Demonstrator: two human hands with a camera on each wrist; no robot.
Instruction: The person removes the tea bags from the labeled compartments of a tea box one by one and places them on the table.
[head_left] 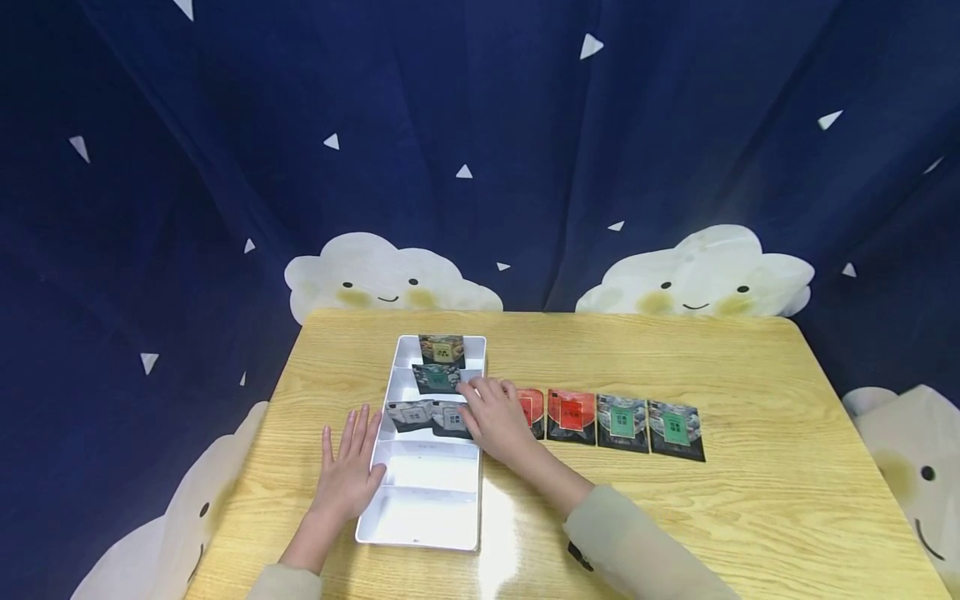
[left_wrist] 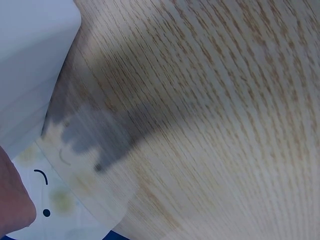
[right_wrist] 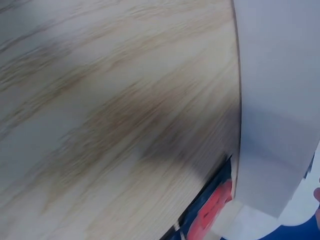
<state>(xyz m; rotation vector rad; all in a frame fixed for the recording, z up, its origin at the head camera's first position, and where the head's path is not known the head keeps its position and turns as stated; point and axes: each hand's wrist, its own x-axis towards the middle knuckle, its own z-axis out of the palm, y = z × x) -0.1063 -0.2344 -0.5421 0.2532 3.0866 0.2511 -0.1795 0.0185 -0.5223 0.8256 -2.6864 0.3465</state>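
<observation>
A long white tray with several compartments stands on the table. My left hand lies along its left side, fingers straight and spread, thumb over the rim. My right hand reaches over the right rim, its bent fingertips at the right edge of a dark green packet in the second compartment from the back. Whether they pinch it is hidden. Two grey-labelled packets, a left one and a right one, lean in the third compartment. A yellow-labelled packet stands in the rearmost one.
Right of the tray lie a partly covered red packet, another red packet, a green-labelled packet and a second green-labelled packet in a row. A dark blue curtain hangs behind the wooden table.
</observation>
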